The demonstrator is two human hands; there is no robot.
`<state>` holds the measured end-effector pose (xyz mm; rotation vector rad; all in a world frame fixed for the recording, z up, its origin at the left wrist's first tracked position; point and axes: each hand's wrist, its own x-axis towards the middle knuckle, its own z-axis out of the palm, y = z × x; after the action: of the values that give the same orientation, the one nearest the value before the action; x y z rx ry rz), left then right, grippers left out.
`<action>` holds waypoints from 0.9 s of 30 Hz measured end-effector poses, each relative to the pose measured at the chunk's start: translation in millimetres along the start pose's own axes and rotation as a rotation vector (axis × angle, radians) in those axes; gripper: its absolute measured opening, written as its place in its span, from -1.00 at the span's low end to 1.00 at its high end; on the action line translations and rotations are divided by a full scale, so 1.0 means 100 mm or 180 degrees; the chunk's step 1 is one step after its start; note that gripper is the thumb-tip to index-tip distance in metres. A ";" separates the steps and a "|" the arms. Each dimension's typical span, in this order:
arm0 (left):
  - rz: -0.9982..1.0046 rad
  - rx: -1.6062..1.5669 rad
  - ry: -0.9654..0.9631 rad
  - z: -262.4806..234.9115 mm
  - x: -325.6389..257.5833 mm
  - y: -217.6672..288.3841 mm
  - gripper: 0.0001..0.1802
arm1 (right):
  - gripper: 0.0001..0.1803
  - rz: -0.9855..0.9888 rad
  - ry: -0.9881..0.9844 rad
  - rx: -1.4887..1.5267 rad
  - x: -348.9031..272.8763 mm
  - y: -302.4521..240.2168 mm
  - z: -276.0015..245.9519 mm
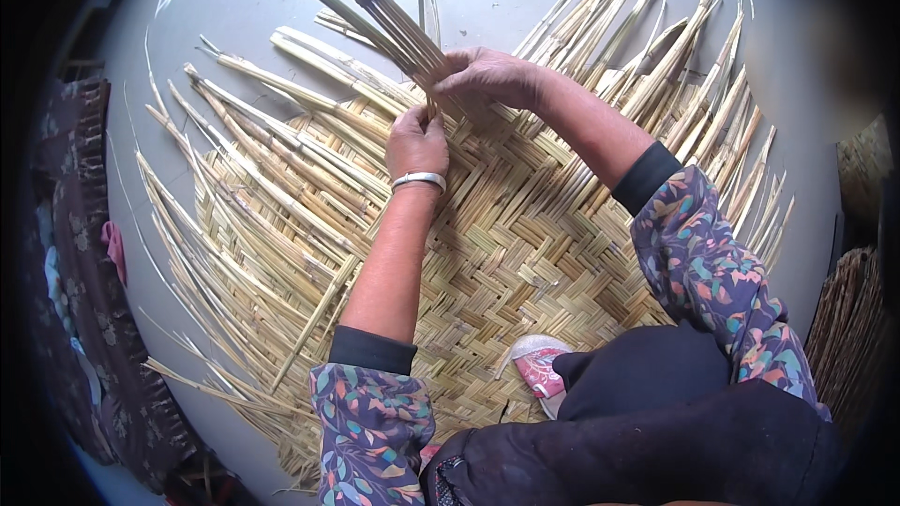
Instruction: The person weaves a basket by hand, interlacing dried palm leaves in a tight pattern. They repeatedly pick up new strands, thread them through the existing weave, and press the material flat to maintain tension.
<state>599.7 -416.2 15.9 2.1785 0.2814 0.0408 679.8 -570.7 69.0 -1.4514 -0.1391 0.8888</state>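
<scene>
A mat of flat split reeds point(534, 253), woven in a herringbone pattern, spreads out in front of me with long loose ends fanning from its far and side edges. My right hand point(492, 77) is closed around a raised bundle of reed strips point(375, 14), which slants up to the far left. Just below and left of it, my left hand point(417, 142), with a pale bracelet at the wrist, is closed, thumb and fingers pinched on a reed strip at the weave's working edge. My fingers partly cover where the strips enter the weave.
My shoe point(539, 370) and dark-trousered bent leg rest on the mat. Dark patterned cloth point(80, 253) lies at the left with a pink piece beside it. A brown bundle of stalks point(848, 319) stands at the right. Grey floor point(487, 0) surrounds the reed ends.
</scene>
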 end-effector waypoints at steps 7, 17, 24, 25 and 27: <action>-0.1243 -0.1229 -0.0942 -0.08 0.26 0.05 -0.69 | -0.53 -0.0214 0.0258 0.0371 -0.02 0.17 -0.08; -0.1804 -0.1360 -0.1301 -0.19 0.29 0.22 -0.93 | -0.63 0.0099 0.0768 -0.1338 -0.37 -0.16 -0.16; -0.1606 -0.1415 -0.1183 -0.19 0.26 0.20 -0.91 | -0.52 0.0462 0.1568 -0.0836 -0.21 -0.17 -0.44; -0.1641 -0.1470 -0.1076 -0.16 0.26 0.16 -0.89 | -0.49 0.0488 0.1643 -0.0739 -0.11 -0.14 -0.44; -0.1612 -0.1622 -0.1125 -0.15 0.26 0.10 -0.95 | -0.48 0.0463 0.1841 -0.0641 0.13 -0.08 -0.47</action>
<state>624.5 -404.0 30.8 1.5266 0.5435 -0.4988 719.6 -599.5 62.7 -1.8700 0.3207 0.5483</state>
